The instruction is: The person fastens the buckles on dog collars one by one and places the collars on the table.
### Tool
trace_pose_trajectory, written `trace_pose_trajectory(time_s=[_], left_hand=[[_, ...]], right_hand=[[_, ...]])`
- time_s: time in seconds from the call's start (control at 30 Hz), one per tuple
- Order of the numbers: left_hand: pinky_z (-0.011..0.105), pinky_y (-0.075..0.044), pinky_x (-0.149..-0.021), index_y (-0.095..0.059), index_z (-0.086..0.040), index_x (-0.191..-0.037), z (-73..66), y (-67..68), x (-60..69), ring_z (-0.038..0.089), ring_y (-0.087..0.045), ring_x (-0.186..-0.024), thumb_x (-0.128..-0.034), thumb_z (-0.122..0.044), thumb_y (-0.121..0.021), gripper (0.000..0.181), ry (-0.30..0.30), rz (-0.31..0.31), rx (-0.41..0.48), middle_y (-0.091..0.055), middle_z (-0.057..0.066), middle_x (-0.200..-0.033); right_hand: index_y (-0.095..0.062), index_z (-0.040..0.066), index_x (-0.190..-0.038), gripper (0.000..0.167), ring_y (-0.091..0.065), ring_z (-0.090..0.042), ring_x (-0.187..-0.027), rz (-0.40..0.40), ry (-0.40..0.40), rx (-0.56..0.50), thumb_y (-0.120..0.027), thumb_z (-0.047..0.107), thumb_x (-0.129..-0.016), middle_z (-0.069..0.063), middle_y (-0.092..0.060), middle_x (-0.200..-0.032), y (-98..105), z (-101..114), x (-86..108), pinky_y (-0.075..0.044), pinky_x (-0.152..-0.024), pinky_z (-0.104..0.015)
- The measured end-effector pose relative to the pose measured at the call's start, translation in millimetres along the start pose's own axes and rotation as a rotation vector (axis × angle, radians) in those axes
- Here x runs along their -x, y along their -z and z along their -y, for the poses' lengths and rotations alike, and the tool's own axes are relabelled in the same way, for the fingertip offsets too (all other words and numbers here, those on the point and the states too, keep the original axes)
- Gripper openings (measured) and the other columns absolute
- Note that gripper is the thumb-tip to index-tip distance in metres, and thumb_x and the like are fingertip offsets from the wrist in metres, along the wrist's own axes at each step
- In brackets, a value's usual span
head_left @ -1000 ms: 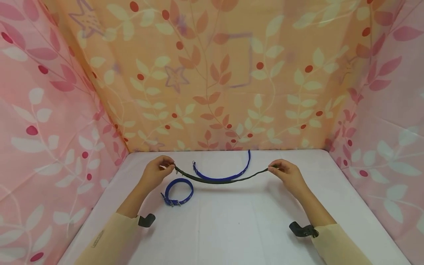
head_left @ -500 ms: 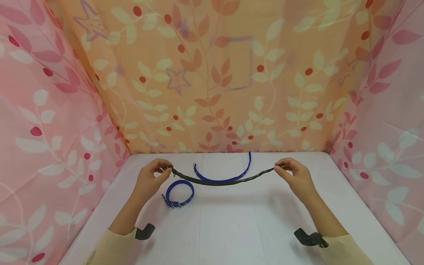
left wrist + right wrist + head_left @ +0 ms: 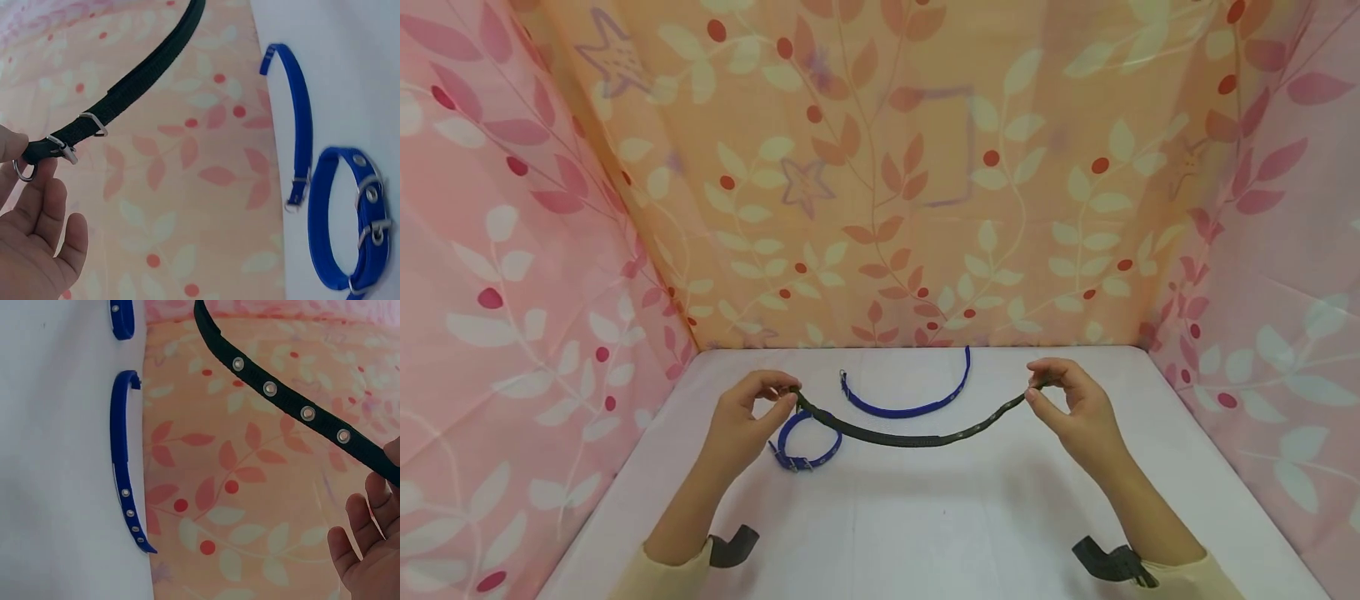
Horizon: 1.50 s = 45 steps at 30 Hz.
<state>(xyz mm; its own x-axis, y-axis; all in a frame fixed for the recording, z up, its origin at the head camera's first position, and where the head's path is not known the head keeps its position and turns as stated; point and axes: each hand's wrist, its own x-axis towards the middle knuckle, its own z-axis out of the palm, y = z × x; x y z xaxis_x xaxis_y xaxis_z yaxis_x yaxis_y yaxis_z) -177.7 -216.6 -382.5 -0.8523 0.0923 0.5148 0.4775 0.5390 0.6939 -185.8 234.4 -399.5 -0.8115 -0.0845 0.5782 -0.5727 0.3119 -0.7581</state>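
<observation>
A dark green collar (image 3: 895,438) sags in a curve above the table between my two hands. My left hand (image 3: 747,418) pinches its buckle end; in the left wrist view a metal buckle (image 3: 62,149) and a ring show beside the fingertips. With thumb and fingers my right hand (image 3: 1078,412) pinches the other end, where several metal eyelets (image 3: 307,413) line the strap. A blue collar (image 3: 782,450) fastened into a loop stands on the table near my left hand, partly behind the green one. Farther back, an unfastened blue collar (image 3: 906,412) lies in an open curve.
The white table (image 3: 925,533) ends at a patterned orange cloth (image 3: 880,208) at the back. Pink patterned cloths (image 3: 512,333) rise along both sides. A black wrist mount (image 3: 735,547) sits at each sleeve.
Both hands still hold the green collar. It hangs lower and nearer to me, now crossing in front of the looped blue collar. My right hand has shifted slightly right.
</observation>
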Motion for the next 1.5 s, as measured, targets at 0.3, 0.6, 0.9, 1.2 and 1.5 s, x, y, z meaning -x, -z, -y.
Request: trace_pose_trajectory(time_s=[0.3, 0.6, 0.9, 1.2, 1.5], left_hand=[[0.019, -0.054, -0.088, -0.066, -0.016, -0.122, -25.6, -14.5, 9.1, 0.014, -0.064, -0.102, -0.0955, -0.010, -0.074, 0.029, 0.007, -0.006, 0.200, -0.073, -0.003, -0.111], [0.027, -0.056, -0.095, -0.055, -0.010, -0.126, -45.4, -37.5, 16.7, 0.024, -0.068, -0.107, -0.0926, -0.015, -0.078, 0.041, 0.300, -0.063, 0.580, -0.072, 0.009, -0.115], [0.023, -0.056, -0.089, -0.065, -0.004, -0.115, -54.8, -53.3, 21.6, 0.022, -0.064, -0.098, -0.0899, -0.006, -0.078, 0.028, 0.135, -0.109, 0.530, -0.073, 0.009, -0.111], [0.023, -0.052, -0.094, -0.076, -0.010, -0.113, -65.6, -64.2, 27.3, 0.024, -0.062, -0.097, -0.0869, -0.005, -0.080, 0.027, -0.020, -0.109, 0.391, -0.074, 0.004, -0.106], [0.024, -0.054, -0.090, -0.078, -0.016, -0.112, -71.5, -77.9, 34.2, 0.020, -0.063, -0.094, -0.0849, -0.009, -0.082, 0.028, -0.001, -0.058, 0.385, -0.074, 0.000, -0.105]], right_hand=[[-0.051, -0.005, -0.130, 0.047, -0.058, -0.014, -0.101, 0.023, 0.094, -0.169, -0.065, -0.019, -0.087, -0.017, -0.059, -0.104, -11, 15, 0.9, -0.045, -0.100, -0.016], [-0.059, -0.011, -0.113, 0.028, -0.061, -0.015, -0.104, 0.050, 0.090, -0.266, -0.065, -0.020, -0.087, -0.010, -0.065, -0.108, -19, 28, 3.2, -0.047, -0.101, -0.018], [-0.064, -0.005, -0.115, 0.034, -0.062, -0.016, -0.107, 0.110, 0.157, -0.227, -0.066, -0.021, -0.086, -0.004, -0.066, -0.112, -30, 40, 4.0, -0.049, -0.101, -0.022], [-0.071, 0.016, -0.114, 0.035, -0.065, -0.009, -0.102, 0.074, 0.134, 0.021, -0.079, -0.002, -0.086, 0.003, -0.071, -0.102, -41, 52, 5.8, -0.045, -0.099, -0.016], [-0.074, 0.024, -0.096, 0.029, -0.064, -0.012, -0.100, 0.081, 0.194, 0.008, -0.086, 0.002, -0.081, 0.007, -0.071, -0.098, -53, 60, 5.8, -0.048, -0.094, -0.020]])
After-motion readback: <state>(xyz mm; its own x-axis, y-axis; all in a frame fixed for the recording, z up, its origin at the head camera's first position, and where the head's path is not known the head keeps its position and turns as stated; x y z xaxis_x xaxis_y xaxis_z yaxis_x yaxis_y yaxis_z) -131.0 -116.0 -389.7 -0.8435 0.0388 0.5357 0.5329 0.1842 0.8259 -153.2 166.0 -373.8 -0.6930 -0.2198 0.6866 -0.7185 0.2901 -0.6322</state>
